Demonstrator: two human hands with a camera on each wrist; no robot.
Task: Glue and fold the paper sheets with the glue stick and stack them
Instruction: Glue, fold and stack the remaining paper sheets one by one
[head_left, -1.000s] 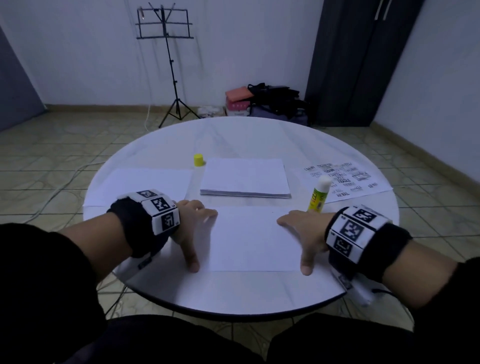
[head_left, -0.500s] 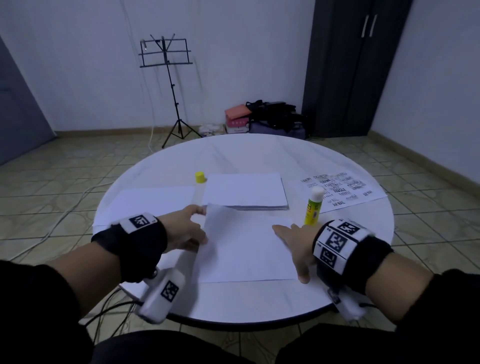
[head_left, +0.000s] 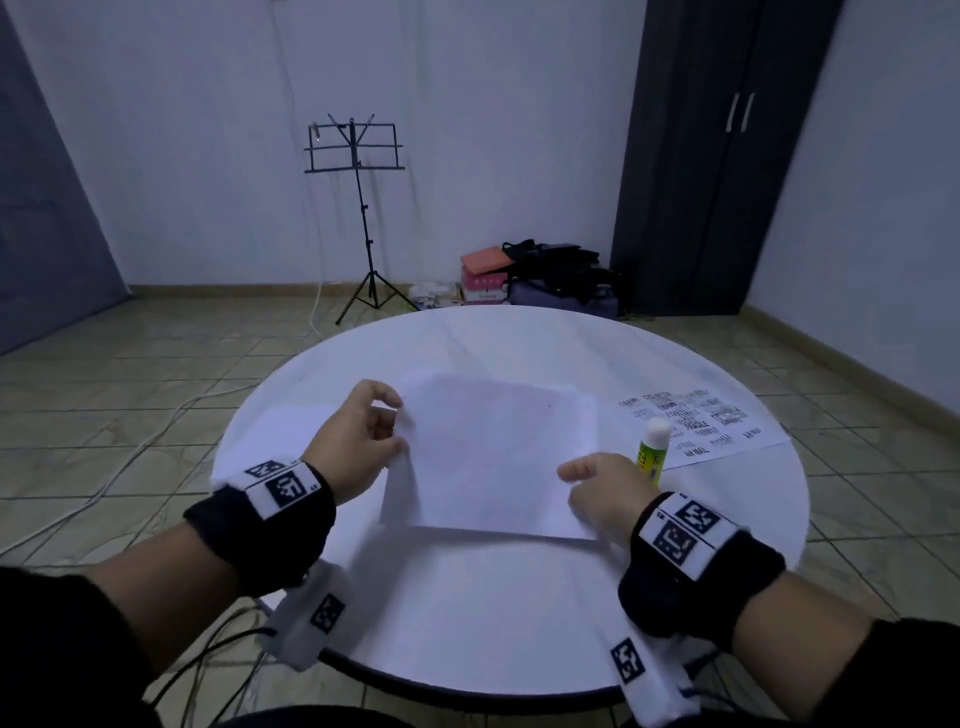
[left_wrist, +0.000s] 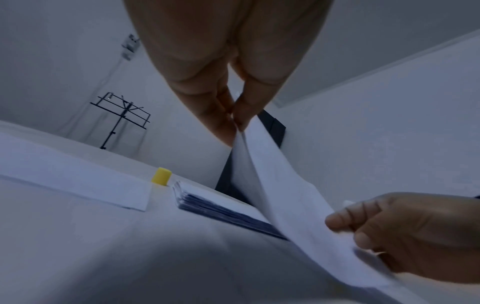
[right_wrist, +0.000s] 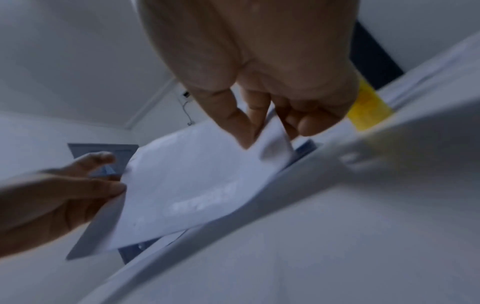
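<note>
Paper sheet (head_left: 498, 457), flat under both palms a second ago, is now off the round white table (head_left: 519, 613) along its near edge and stands tilted away from the person. Left hand (head_left: 358, 447) pinches the sheet's left edge between thumb and fingertips (left_wrist: 235, 115); right hand (head_left: 602, 488) pinches the right corner, thumb on top and fingers curled beneath. Both hands were spread flat before, so the fold seems to have begun: the near edge is likely heading over to meet the far one. Long axis of the sheet runs left to right between the hands, and its raised edge points up and toward the far wall. Glue stick (head_left: 652, 449) stands upright, uncapped, just beyond the right hand; its yellow cap (left_wrist: 161, 174) sits by the paper stack (left_wrist: 221, 209) behind the lifted sheet.
</note>
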